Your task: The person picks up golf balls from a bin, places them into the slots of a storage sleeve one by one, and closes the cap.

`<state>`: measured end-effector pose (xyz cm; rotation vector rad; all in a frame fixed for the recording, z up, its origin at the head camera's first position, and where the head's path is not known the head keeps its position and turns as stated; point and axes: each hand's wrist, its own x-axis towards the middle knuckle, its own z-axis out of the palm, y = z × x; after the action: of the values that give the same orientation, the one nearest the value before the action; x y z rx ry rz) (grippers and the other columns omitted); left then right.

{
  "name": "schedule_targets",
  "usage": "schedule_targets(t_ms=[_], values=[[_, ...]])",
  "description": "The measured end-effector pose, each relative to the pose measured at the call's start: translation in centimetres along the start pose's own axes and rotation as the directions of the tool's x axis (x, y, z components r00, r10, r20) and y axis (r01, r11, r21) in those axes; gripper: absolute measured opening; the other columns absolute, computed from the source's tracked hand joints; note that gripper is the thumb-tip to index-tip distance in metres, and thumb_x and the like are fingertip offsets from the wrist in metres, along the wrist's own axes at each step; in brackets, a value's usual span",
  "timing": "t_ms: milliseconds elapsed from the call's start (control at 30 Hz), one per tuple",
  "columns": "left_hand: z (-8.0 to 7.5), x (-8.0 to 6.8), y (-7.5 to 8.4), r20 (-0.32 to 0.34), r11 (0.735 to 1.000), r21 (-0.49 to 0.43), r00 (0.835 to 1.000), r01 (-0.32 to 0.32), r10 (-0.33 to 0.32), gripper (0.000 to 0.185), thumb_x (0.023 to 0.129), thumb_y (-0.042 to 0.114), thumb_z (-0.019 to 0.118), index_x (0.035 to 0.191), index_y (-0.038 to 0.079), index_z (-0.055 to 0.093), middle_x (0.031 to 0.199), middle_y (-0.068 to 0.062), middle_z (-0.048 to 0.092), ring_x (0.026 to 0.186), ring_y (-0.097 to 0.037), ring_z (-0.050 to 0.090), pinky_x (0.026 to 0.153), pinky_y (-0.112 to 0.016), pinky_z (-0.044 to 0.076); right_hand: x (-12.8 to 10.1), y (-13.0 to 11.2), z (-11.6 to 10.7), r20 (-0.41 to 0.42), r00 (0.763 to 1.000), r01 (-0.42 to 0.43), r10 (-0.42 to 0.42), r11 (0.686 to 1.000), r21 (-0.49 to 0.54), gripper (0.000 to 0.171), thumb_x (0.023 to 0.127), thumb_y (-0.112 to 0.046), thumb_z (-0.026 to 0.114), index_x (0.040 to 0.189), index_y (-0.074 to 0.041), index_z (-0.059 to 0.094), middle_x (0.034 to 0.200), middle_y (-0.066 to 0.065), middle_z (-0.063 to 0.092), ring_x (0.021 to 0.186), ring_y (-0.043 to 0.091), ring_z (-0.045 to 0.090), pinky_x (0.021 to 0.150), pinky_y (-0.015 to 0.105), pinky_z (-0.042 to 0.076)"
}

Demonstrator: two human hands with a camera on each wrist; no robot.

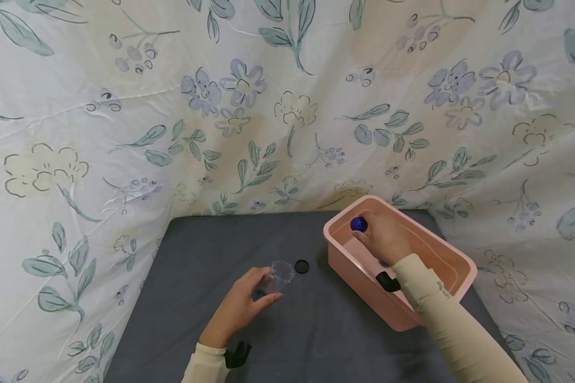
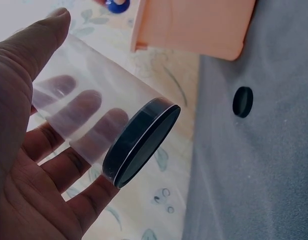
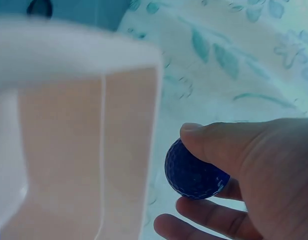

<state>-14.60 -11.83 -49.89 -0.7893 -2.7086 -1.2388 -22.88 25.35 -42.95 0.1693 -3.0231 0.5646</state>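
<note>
Left hand [image 1: 239, 308] grip round clear cup [image 1: 275, 277], right hand [image 1: 385, 239] pinching blue ball [image 1: 358, 224], bin [image 1: 364, 266] inside partly hidden.

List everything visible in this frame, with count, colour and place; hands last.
clear cup: one, see-through with a dark base, held tilted over the mat.
blue ball: one, dimpled, dark blue, held over the bin's far corner.
black disc: one, lying on the mat between cup and bin.
pink bin: one, on the mat's right side.
grey mat: one, covering the work surface.
floral sheet: one, pale with blue-green flowers, behind and beside the mat.
left hand: grips the cup.
right hand: pinches the ball.
</note>
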Motion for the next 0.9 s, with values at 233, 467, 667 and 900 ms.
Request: schedule_targets(t_ms=[233,467,667,900], values=[[0.0,-0.2,0.0,-0.011,1.000,0.002,1.000,-0.007,0.007,0.047,0.093,0.040,0.077,0.135,0.028,0.061,0.121,0.013,0.063,0.103,-0.002,0.062,0.088,-0.034,0.057,-1.3,-2.5,0.1,-0.108,0.988,0.114,-0.112,0.993,0.014,0.048,0.094,-0.030,0.079,0.131,-0.005,0.064,0.128,0.018,0.068,0.104,0.033,0.071,0.089,0.053,0.061],[-0.1,-0.3,0.1,-0.012,1.000,0.023,1.000,-0.013,0.014,0.051,0.094,0.040,0.076,0.137,0.016,0.063,0.122,0.004,0.066,0.104,-0.004,0.062,0.089,-0.035,0.057,-2.2,-4.4,0.4,-0.211,0.950,0.243,-0.229,0.969,0.040,0.034,0.090,-0.028,0.083,0.114,-0.008,0.068,0.091,0.007,0.068,0.077,0.021,0.064,0.066,0.039,0.058],[0.1,-0.3,0.1,-0.011,1.000,0.015,1.000,-0.015,0.016,0.049,0.094,0.039,0.075,0.137,0.020,0.061,0.123,0.005,0.065,0.105,-0.005,0.063,0.089,-0.039,0.058,-3.3,-6.2,1.1,-0.193,0.952,0.255,-0.237,0.964,0.076,0.047,0.091,-0.034,0.081,0.126,-0.005,0.067,0.109,0.011,0.073,0.089,0.025,0.070,0.077,0.043,0.063],[0.3,-0.2,0.3,-0.015,1.000,0.028,1.000,-0.012,0.012,0.047,0.095,0.038,0.075,0.137,0.024,0.060,0.125,0.002,0.066,0.107,-0.005,0.063,0.092,-0.037,0.058,-4.6,-8.5,1.7,-0.183,0.957,0.257,-0.227,0.953,0.162,0.050,0.092,-0.034,0.080,0.132,-0.007,0.067,0.127,0.014,0.071,0.112,0.032,0.069,0.095,0.051,0.059]])
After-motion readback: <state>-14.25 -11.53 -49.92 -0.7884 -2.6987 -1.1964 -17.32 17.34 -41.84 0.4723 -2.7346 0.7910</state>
